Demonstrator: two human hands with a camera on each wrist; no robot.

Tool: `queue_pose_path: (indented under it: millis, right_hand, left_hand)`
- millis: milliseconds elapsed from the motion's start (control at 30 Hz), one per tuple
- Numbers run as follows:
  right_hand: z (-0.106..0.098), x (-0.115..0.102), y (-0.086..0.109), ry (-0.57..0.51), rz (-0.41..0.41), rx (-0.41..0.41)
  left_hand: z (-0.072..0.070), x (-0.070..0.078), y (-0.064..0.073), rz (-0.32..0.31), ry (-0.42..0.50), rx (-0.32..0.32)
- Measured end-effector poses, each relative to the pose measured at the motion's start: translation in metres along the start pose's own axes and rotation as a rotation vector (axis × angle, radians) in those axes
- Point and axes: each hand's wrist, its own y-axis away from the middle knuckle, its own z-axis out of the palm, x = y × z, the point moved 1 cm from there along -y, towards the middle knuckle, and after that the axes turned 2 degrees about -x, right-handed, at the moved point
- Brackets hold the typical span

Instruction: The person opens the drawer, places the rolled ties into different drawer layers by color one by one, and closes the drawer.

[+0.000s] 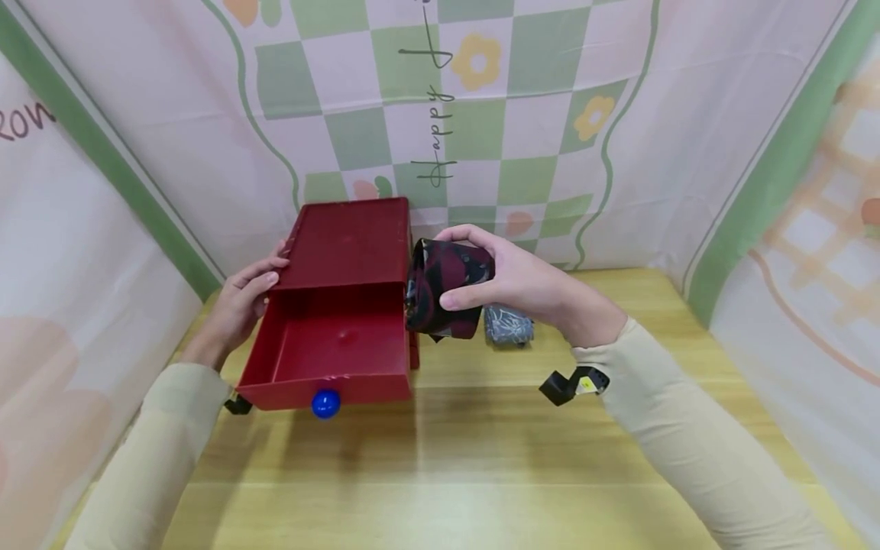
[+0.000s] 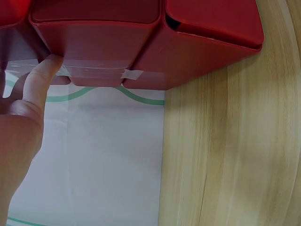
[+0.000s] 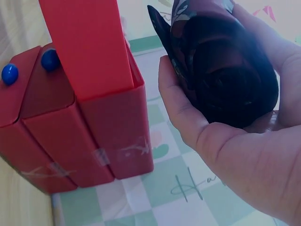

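Note:
My right hand (image 1: 516, 279) grips a rolled-up dark cloth (image 1: 450, 286) with a maroon and black pattern, thumb on the near side and fingers round the far side. It is held up just right of a red drawer unit (image 1: 351, 241). The right wrist view looks into the spiral end of the cloth roll (image 3: 225, 84). The unit's top drawer (image 1: 344, 344) is pulled out, with a bare red bottom and a blue round knob (image 1: 326, 403). My left hand (image 1: 241, 305) rests against the unit's left side, its thumb touching the red wall in the left wrist view.
A grey rolled cloth (image 1: 509, 326) with white lines lies on the wooden table (image 1: 481, 443) behind the right hand. Two lower drawers with blue knobs (image 3: 50, 60) show closed in the right wrist view. Printed fabric walls (image 1: 440, 130) stand behind and at both sides.

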Motion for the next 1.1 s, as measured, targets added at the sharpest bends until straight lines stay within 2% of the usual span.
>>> queue_pose_path:
  millis: [300, 600, 1100]
  right_hand:
    - [0.009, -0.005, -0.013, -0.177, 0.008, -0.067]
    - [0.019, -0.006, -0.030, -0.197, 0.042, -0.100]
    - [0.041, -0.011, -0.054, -0.310, 0.075, -0.126]
  left_hand:
    - [-0.001, -0.001, 0.000, 0.005, -0.008, -0.001]
    - [-0.002, -0.001, 0.000, -0.006, -0.003, 0.001]
    - [-0.002, 0.000, 0.000, -0.014, 0.005, 0.002]
